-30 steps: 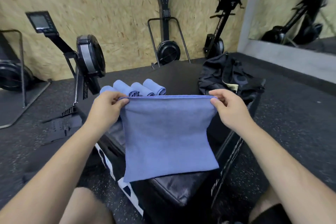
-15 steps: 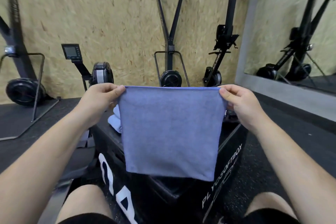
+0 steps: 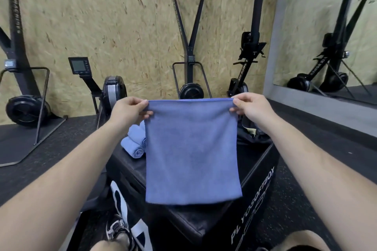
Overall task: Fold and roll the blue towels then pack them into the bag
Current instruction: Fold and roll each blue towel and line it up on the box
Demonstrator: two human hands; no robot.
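Note:
A blue towel [image 3: 191, 149] hangs flat in the air in front of me, its bottom edge just above the black plyo box [image 3: 259, 179]. My left hand [image 3: 128, 111] pinches its top left corner and my right hand [image 3: 251, 108] pinches its top right corner, stretching the top edge level. Behind the towel on the box lie rolled blue towels [image 3: 134, 142], partly hidden. The black bag [image 3: 252, 134] sits at the box's far right, mostly covered by the towel and my right arm.
Rowing and ski machines [image 3: 190, 87] stand along the wooden wall behind the box. A mirror [image 3: 334, 47] leans at the right. Dark rubber floor surrounds the box, and my shoe [image 3: 118, 230] and knees show at the bottom.
The towel has been lifted off the box and held up higher in the air. My view has tilted upward, so more wall shows. Both hands keep their grip on the corners.

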